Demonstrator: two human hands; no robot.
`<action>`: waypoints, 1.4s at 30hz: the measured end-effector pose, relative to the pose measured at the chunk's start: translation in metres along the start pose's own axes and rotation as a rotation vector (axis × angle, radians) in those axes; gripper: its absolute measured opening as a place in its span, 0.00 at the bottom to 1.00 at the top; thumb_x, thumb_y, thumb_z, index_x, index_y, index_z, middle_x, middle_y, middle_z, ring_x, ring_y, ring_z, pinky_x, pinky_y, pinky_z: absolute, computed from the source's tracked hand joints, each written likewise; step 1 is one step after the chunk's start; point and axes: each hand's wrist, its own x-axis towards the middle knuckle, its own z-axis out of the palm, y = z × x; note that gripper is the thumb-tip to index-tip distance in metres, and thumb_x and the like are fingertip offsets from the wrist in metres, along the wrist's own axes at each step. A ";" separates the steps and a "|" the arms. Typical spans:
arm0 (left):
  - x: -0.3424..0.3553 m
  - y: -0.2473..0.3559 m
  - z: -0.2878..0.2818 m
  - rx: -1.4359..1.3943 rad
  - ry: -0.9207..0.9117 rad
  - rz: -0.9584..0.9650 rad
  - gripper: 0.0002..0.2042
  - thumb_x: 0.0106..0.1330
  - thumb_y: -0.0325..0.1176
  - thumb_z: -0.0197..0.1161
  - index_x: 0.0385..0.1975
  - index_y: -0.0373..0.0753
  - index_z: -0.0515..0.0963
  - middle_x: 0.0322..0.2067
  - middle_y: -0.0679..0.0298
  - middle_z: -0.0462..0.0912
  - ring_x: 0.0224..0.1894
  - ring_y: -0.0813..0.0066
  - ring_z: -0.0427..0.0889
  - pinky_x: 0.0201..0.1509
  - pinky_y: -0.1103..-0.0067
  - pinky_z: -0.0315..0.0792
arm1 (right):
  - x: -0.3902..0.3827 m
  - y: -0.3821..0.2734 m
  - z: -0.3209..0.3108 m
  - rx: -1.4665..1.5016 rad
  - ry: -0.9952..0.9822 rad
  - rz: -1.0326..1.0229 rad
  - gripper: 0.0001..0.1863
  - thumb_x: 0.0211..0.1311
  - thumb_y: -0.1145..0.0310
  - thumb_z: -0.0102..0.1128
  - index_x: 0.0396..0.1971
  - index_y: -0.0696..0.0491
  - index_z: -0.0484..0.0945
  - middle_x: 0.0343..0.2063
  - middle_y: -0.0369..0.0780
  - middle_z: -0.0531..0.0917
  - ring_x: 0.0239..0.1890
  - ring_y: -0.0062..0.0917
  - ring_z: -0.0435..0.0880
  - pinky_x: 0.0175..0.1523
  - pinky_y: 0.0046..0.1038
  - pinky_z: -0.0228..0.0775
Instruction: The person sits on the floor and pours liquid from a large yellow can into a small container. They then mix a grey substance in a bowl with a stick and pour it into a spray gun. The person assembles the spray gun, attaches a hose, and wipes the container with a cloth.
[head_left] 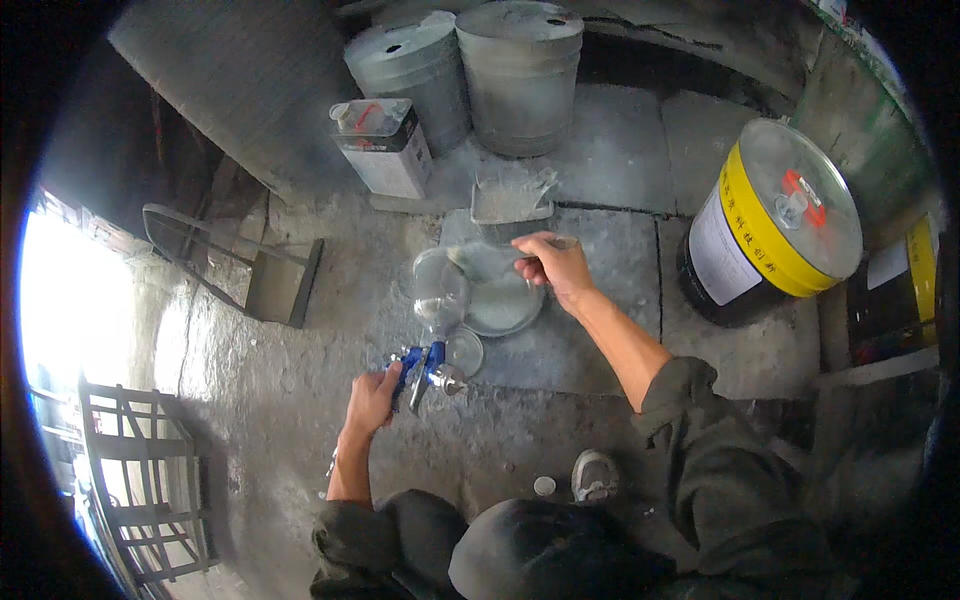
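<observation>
My left hand [372,400] is closed round the handle of a blue spray gun [425,365] with a silver nozzle. On top of the gun sits a clear rounded cup [440,292], its mouth facing up and away from me. Beside it is a round bucket [500,312] of pale grey liquid. My right hand [558,265] is over the bucket's far right rim, fingers pinched together. A blurred, thin shape stretches left from those fingers towards the cup; I cannot make out what it is. A round lid-like disc [465,352] lies on the floor near the gun.
Two grey metal drums [520,80] and a rectangular can [385,150] stand at the back. A small crusted tray [510,200] lies beyond the bucket. At right is a black and yellow drum [765,230]. A metal frame [285,285] and a slatted rack [150,480] are at left.
</observation>
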 end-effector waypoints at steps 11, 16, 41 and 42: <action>-0.001 -0.018 0.004 -0.234 -0.051 -0.159 0.33 0.72 0.58 0.49 0.11 0.37 0.70 0.07 0.65 0.66 0.07 0.76 0.65 0.12 0.75 0.56 | 0.006 0.090 -0.036 -0.745 -0.038 -0.347 0.14 0.55 0.58 0.66 0.26 0.55 0.85 0.23 0.39 0.86 0.23 0.21 0.84 0.30 0.28 0.74; -0.003 -0.017 0.002 -0.186 -0.078 -0.147 0.31 0.73 0.57 0.46 0.13 0.39 0.71 0.08 0.66 0.67 0.07 0.77 0.64 0.12 0.78 0.56 | -0.014 0.017 0.001 -0.205 -0.150 -0.153 0.09 0.60 0.65 0.64 0.33 0.54 0.85 0.22 0.35 0.84 0.21 0.14 0.79 0.25 0.20 0.69; 0.005 0.005 0.010 -0.346 -0.141 -0.222 0.30 0.72 0.60 0.46 0.16 0.41 0.69 0.09 0.66 0.67 0.08 0.77 0.65 0.12 0.78 0.58 | -0.016 0.063 -0.020 -0.527 0.012 -0.147 0.14 0.64 0.61 0.64 0.34 0.58 0.84 0.24 0.39 0.84 0.23 0.19 0.82 0.28 0.23 0.73; 0.004 0.003 0.010 -0.328 -0.122 -0.219 0.30 0.72 0.61 0.45 0.15 0.42 0.67 0.09 0.67 0.67 0.07 0.77 0.65 0.11 0.78 0.58 | -0.034 0.039 -0.003 -0.339 0.014 -0.128 0.14 0.63 0.60 0.64 0.34 0.58 0.84 0.24 0.39 0.84 0.23 0.20 0.83 0.28 0.23 0.74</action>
